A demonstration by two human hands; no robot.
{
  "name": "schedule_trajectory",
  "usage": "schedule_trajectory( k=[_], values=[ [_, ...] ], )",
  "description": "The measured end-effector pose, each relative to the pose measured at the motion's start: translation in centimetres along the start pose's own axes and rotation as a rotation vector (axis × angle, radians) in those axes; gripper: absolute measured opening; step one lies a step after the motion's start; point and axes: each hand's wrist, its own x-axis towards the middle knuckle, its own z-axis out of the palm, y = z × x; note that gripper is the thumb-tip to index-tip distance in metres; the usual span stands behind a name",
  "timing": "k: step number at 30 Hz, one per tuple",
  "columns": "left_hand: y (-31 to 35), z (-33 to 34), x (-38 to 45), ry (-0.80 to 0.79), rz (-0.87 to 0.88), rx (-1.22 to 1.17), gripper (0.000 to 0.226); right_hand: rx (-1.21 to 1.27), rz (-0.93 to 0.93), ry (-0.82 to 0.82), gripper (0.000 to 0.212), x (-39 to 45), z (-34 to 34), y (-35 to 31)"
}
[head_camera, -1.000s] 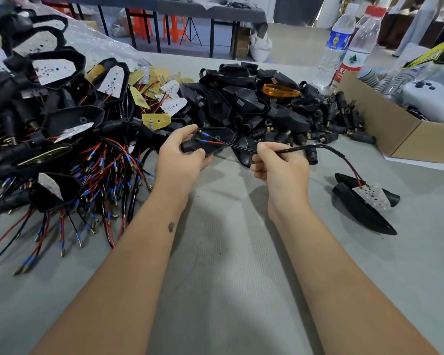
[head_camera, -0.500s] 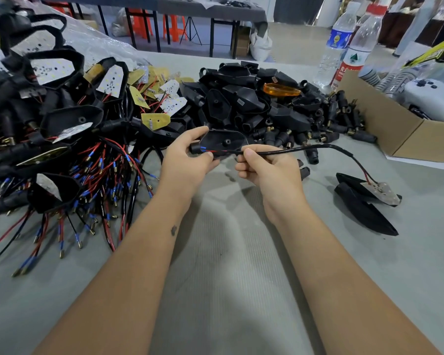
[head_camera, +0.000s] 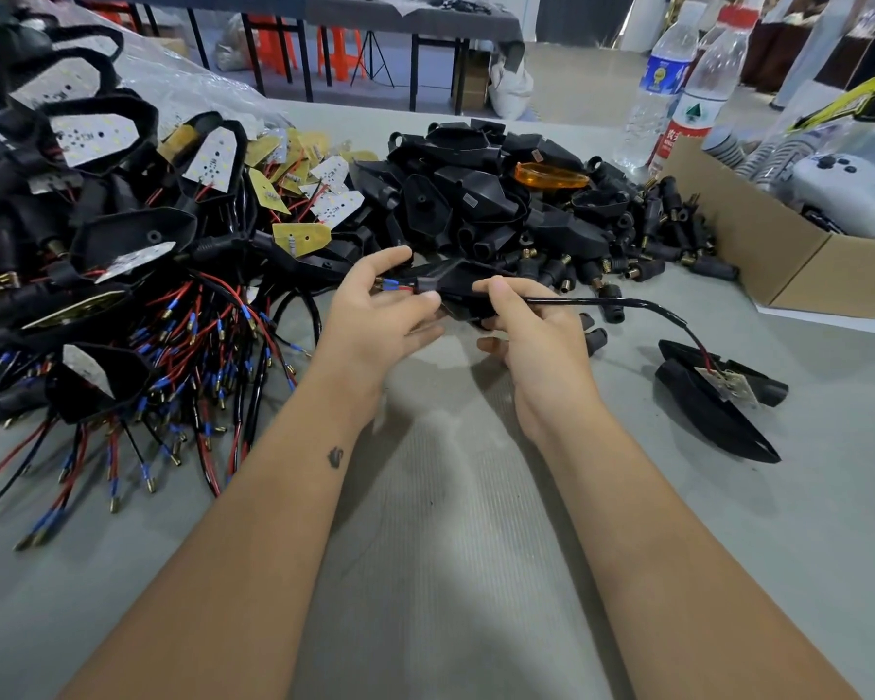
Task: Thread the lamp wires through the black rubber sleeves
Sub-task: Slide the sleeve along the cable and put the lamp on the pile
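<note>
Grey ribbed counter [head_camera: 450, 573] under my grip. My left hand [head_camera: 375, 315] pinches the red-and-blue wire tips [head_camera: 392, 285] poking from a matte black sleeve [head_camera: 463, 288]; my right hand [head_camera: 536, 336] pinches the glossy cable [head_camera: 602, 301] just right.

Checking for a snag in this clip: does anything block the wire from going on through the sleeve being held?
Nothing visible does. The wire enters the sleeve by the right hand, and its red and blue ends already stick out by the left hand. The sleeve's inside is hidden.
</note>
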Motion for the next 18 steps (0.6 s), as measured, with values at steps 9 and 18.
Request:
schedule_trajectory(
  k=[9,18],
  values=[
    [-1.0,-0.1,-0.1,0.132,0.307,0.579,0.037,0.013,0.027,0.071,0.034,0.0,-0.2,-0.2],
    [-0.9,0.1,-0.4,-0.015,0.314,0.739,0.011,0.043,-0.053,0.105,0.006,0.0,-0.3,-0.1]
  ],
)
